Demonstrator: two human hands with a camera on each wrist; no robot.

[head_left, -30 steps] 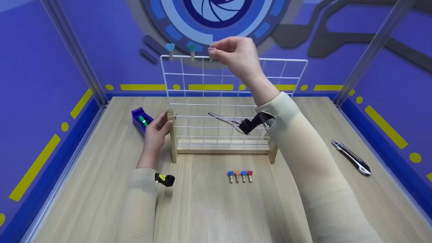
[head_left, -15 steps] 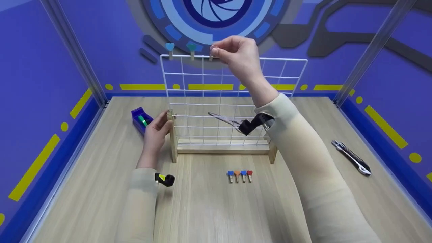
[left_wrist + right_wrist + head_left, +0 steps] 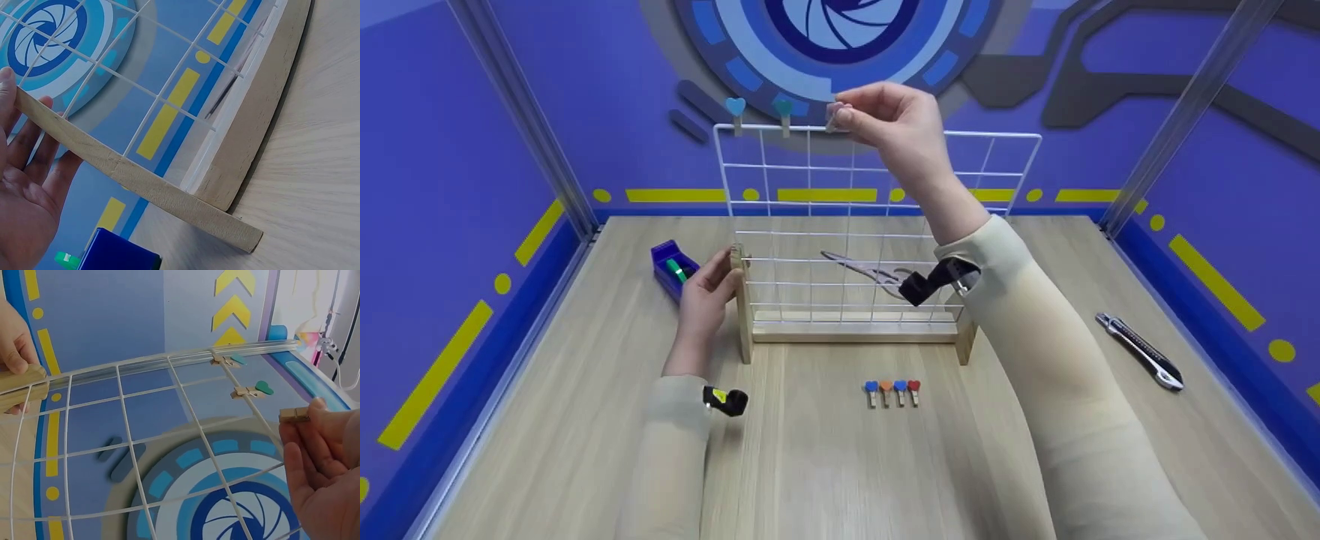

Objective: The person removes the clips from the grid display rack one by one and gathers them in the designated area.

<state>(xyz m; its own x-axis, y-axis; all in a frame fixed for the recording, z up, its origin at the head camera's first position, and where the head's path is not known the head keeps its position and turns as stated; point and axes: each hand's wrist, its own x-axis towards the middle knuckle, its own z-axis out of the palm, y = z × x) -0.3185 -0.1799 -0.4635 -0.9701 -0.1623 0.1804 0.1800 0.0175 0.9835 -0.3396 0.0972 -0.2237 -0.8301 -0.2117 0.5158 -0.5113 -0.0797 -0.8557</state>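
My right hand pinches a small wooden clothespin between thumb and fingers at the top wire of a white wire grid. In the right wrist view a narrow gap shows between the clothespin's tip and that wire. Its pinkish top is mostly hidden by the fingertips. A light-blue heart clothespin and a green heart clothespin are clipped along the same wire to the left. Lower down, my left hand grips the left wooden upright of the grid's stand, thumb on one side and fingers on the other.
Several heart clothespins, blue, orange and red, lie in a row before the stand. Behind the grid lie scissors. A purple-blue holder with a green item sits behind my left hand, and a utility knife lies far right.
My right hand has shifted slightly right, and the clothespin in it now tilts instead of standing upright on the wire. My left hand keeps its hold on the upright.
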